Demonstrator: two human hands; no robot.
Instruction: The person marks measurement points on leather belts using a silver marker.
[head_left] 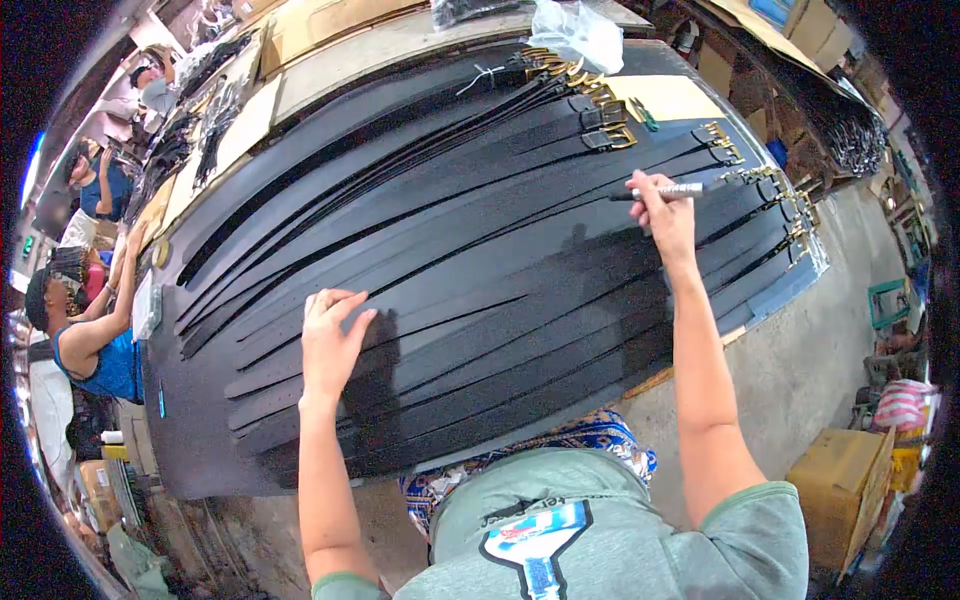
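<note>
Several long black belts (440,205) with metal buckles (600,120) lie side by side across a dark table (190,440). My right hand (660,205) holds a marker (682,191) above the belts near the buckle end, its dark tip pointing left. Over the left part of the belts is my left hand (335,320), raised with thumb and fingers apart and nothing between them. At the right edge more buckles (790,205) are grouped on other belts.
A clear plastic bag (580,38) and a yellowish sheet (675,98) with a green tool (643,115) lie at the back. Co-workers, one in a blue top (110,368), are at the left. A cardboard box (835,490) stands on the floor at right.
</note>
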